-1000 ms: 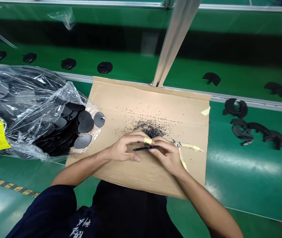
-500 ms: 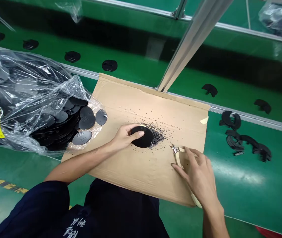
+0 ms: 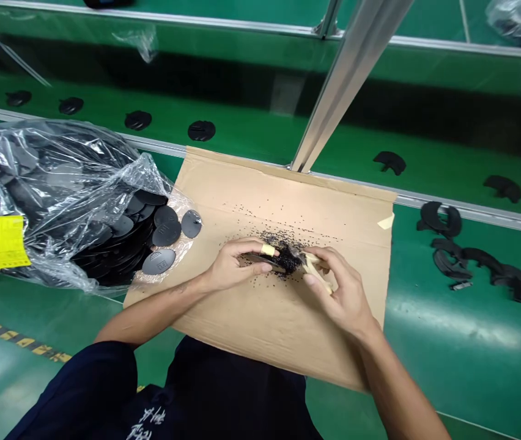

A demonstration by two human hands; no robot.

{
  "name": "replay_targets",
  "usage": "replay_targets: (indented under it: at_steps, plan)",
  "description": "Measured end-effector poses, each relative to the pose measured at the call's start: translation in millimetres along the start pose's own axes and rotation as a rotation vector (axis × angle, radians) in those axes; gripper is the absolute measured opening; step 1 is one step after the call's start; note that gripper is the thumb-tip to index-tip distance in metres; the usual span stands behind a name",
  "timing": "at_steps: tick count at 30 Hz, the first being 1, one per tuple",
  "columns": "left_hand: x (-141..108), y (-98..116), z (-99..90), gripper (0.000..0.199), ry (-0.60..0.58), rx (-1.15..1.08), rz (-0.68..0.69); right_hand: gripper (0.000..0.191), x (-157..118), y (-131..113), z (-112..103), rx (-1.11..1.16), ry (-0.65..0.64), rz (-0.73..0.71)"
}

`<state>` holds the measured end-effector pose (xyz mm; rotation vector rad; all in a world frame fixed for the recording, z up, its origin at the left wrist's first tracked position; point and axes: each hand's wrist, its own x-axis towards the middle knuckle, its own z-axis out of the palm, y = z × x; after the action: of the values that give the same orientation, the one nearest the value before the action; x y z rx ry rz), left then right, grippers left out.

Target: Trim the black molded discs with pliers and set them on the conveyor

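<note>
My left hand [image 3: 237, 264] grips a black plastic disc [image 3: 267, 260], now tilted nearly edge-on; yellow tape wraps one finger. Beside it, my right hand [image 3: 340, 290] is closed around the cream handles of small cutting pliers [image 3: 315, 269]. The pliers' jaws are blurred and lie close to the disc's right edge; I cannot tell whether they touch it. Beneath both hands, small black scraps [image 3: 283, 238] are heaped and scattered over a cardboard sheet [image 3: 251, 330].
A clear plastic bag [image 3: 59, 183] of black discs lies open at the left, a yellow label [image 3: 4, 241] on it. Curved black parts [image 3: 483, 260] rest on the green table at right. Beyond the cardboard stands a metal post [image 3: 334, 104], with more discs [image 3: 202, 130] on a green belt.
My right hand has moved left with the pliers, bringing their jaws to the disc. My left hand has tilted the disc from face-up to nearly edge-on. The view has shifted slightly.
</note>
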<state>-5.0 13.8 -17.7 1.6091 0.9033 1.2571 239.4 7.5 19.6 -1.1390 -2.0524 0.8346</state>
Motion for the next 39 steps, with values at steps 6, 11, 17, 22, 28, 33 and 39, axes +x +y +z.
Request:
replay_targets:
  at_steps: [6, 11, 17, 22, 28, 33, 39]
  plan:
    - [0.6, 1.7, -1.5, 0.023, -0.045, 0.0, 0.024, 0.046, 1.2, 9.6, 9.7, -0.143, 0.017, -0.23]
    - [-0.9, 2.8, -1.4, 0.023, -0.072, 0.006, 0.025, 0.049, -4.9, 13.7, 8.4, -0.244, 0.043, -0.305]
    - [-2.1, 2.7, -0.6, 0.023, -0.104, 0.015, 0.001, 0.052, -5.2, 17.1, 7.5, -0.257, 0.064, -0.367]
    - [-4.2, 2.3, 0.4, 0.023, -0.109, 0.014, -0.01, 0.049, -6.4, 16.3, 4.7, -0.247, 0.028, -0.343]
    - [-6.3, 2.1, 2.8, 0.022, -0.091, 0.008, 0.006, 0.046, -8.8, 12.1, 4.4, -0.315, 0.031, -0.329]
    - [-5.5, 3.8, 3.2, 0.023, -0.092, 0.024, 0.003, 0.039, -10.4, 13.3, 8.7, -0.211, 0.071, -0.305]
    - [-5.0, 5.1, 1.2, 0.024, -0.074, 0.102, 0.036, 0.037, -8.3, 14.3, 8.7, -0.37, 0.141, -0.282]
